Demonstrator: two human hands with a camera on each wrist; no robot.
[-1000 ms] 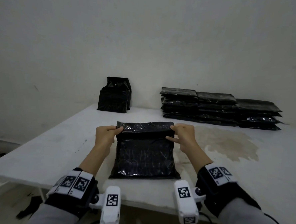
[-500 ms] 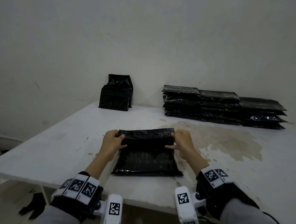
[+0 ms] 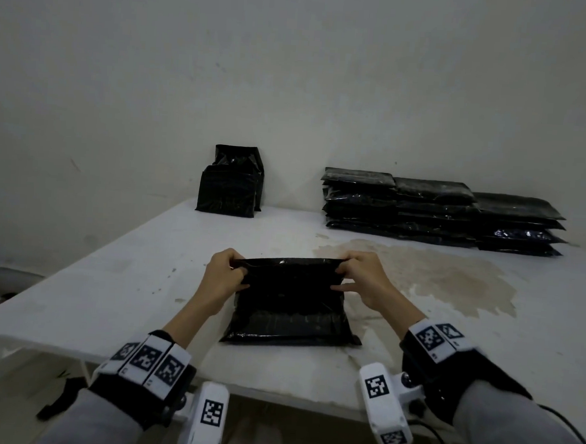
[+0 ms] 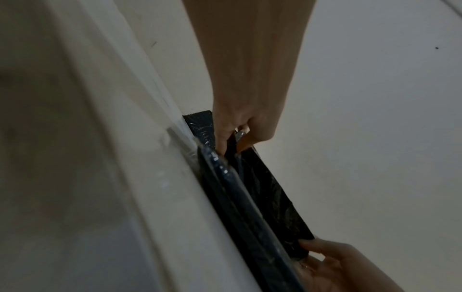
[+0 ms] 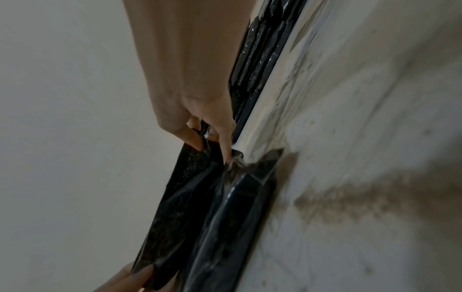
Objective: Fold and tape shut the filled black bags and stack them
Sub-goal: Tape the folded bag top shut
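A filled black bag [image 3: 288, 310] lies flat on the white table [image 3: 109, 286], close to its near edge, its top flap [image 3: 282, 265] raised off the body along the far side. The left hand [image 3: 225, 274] pinches the flap's left corner between thumb and curled fingers; the right hand [image 3: 360, 277] pinches the right corner the same way. The wrist views show the flap [image 4: 270, 189] [image 5: 180, 199] standing apart from the bag's body. A brown stain [image 3: 436, 275] spreads over the tabletop to the right of the bag. Bare tabletop lies between the bag and the far wall, where flat stacks of bags [image 3: 439, 213] sit at right, well apart from two upright bags [image 3: 230, 185] at left.
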